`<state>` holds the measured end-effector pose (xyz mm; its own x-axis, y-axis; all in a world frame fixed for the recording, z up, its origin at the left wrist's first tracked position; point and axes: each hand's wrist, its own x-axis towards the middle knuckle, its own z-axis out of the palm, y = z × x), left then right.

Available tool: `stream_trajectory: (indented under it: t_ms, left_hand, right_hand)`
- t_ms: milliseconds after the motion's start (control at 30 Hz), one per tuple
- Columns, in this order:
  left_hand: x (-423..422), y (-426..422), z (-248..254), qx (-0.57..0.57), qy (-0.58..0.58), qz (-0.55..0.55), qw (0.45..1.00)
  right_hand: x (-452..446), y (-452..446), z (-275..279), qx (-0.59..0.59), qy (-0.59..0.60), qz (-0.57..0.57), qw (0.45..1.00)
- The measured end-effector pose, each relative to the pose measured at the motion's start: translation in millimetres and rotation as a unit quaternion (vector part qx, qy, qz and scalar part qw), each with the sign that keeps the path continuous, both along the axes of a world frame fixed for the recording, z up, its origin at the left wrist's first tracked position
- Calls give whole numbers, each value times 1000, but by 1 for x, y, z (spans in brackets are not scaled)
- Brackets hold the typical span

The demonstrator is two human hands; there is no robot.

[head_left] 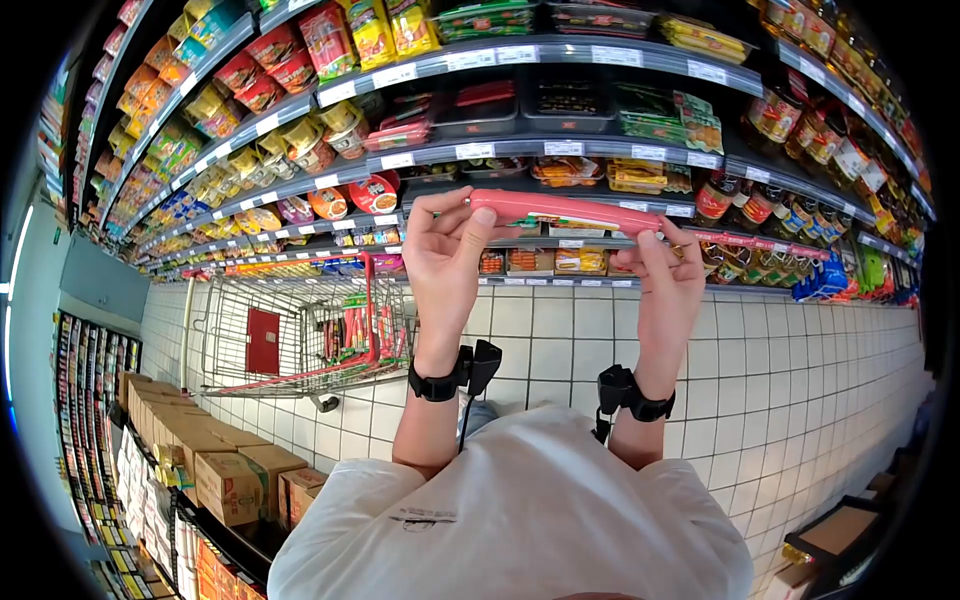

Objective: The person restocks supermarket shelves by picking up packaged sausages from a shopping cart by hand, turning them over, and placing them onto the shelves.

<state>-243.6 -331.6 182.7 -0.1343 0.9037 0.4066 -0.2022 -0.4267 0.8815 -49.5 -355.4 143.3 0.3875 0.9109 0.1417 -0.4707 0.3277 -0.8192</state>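
A long pink sausage [555, 207] in a tight wrapper with metal-clipped ends is held level in front of the shelves. My left hand [447, 240] pinches its left end between thumb and fingers. At the other end, my right hand [660, 262] grips it with thumb and fingertips. Part of a white and green label shows along the sausage's lower side. Behind it, packs of similar red sausages [405, 122] lie on a shelf. Each wrist wears a black strap with a small device.
A wire shopping cart [290, 335] with several packages in it stands at my left on the tiled floor [540, 345]. Shelves [560, 150] of noodle cups, packets and jars [775, 115] curve around ahead. Cardboard boxes [230, 485] are stacked behind on the left.
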Motion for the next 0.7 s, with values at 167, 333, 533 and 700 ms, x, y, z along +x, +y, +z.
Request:
stream_trajectory:
  t_ms: [167, 333, 533, 700]
  left_hand:
    - [15, 2, -5, -40, -12, 39, 998]
    - [16, 11, -6, -45, -21, 87, 995]
    - [14, 23, -14, -40, 13, 113, 993]
    - [-7, 44, -19, -56, -13, 120, 991]
  right_hand:
    - [14, -3, -5, -26, -5, 4, 1000]
    - [17, -6, -2, -13, -21, 58, 998]
    - [12, 10, -8, -14, 8, 58, 998]
    - [-6, 36, -15, -21, -9, 80, 997]
